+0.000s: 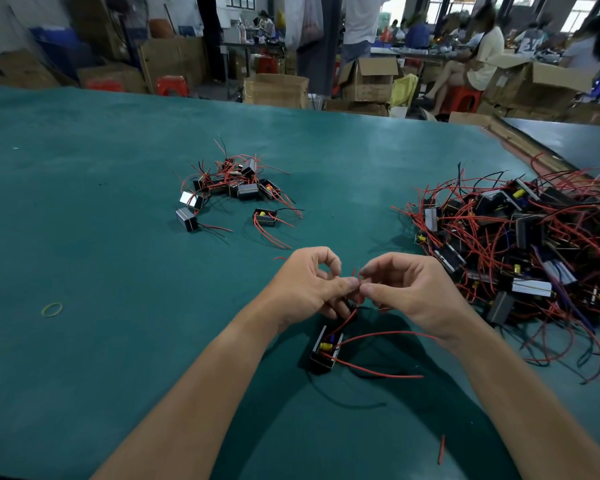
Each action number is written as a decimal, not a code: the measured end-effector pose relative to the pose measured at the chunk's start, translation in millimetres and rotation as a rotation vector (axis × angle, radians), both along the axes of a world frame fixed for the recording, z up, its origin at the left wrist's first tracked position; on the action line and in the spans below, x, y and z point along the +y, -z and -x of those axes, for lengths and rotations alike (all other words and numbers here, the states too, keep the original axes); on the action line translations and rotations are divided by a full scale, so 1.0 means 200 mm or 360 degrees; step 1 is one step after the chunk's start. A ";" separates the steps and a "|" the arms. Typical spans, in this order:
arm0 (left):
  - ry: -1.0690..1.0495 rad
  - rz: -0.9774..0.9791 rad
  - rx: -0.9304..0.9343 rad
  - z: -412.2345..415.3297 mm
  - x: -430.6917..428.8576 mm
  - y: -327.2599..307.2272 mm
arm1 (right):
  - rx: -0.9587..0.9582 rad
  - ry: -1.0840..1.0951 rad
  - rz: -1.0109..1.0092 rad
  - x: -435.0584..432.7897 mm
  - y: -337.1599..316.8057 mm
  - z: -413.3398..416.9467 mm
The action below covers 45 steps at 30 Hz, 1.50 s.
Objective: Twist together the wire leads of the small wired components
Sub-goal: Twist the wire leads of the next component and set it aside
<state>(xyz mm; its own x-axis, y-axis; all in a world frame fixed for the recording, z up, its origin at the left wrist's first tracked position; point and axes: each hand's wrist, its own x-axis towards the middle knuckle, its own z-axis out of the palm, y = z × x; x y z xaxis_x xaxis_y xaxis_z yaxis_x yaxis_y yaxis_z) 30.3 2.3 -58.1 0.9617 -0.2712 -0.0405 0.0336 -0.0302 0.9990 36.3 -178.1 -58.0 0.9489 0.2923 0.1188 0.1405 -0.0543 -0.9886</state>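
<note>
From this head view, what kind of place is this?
Probably a small electronics assembly workshop: a big pile of wired components on a green worktable, open cardboard boxes on the floor behind it, and seated workers beyond.

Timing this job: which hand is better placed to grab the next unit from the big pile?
Probably the right hand: the big pile lies close on its side; the left hand would have to cross.

Matt green table cover [118,209]; glossy black plastic component [323,355]; smooth red-insulated leads [378,374]; brown cardboard boxes [276,90].
</note>
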 end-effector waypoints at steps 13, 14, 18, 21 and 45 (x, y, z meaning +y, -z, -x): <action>-0.0100 -0.0229 -0.0315 -0.01 -0.02 0.03 | -0.0242 0.0117 0.0132 0.01 0.01 -0.01; -0.0115 -0.0261 -0.0340 -0.01 -0.02 0.03 | -0.0257 0.0127 0.0164 0.01 0.01 -0.01; -0.0132 -0.0242 -0.0359 -0.02 -0.03 0.04 | -0.0300 0.0160 0.0225 0.01 0.02 -0.02; -0.0177 -0.0216 -0.0383 -0.03 -0.04 0.04 | -0.0342 0.0220 0.0165 0.01 0.02 -0.01; 0.0069 -0.0342 -0.0232 0.00 -0.02 0.02 | -0.0665 0.0132 0.0432 -0.02 -0.01 0.00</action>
<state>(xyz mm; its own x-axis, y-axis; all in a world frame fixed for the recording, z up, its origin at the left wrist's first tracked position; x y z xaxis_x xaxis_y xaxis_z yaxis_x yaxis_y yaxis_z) 30.3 -2.0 -62.3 0.9493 -0.3123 0.0362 -0.1159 -0.2407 0.9637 35.9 -181.3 -56.0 0.8579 0.2910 0.4235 0.5054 -0.3296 -0.7974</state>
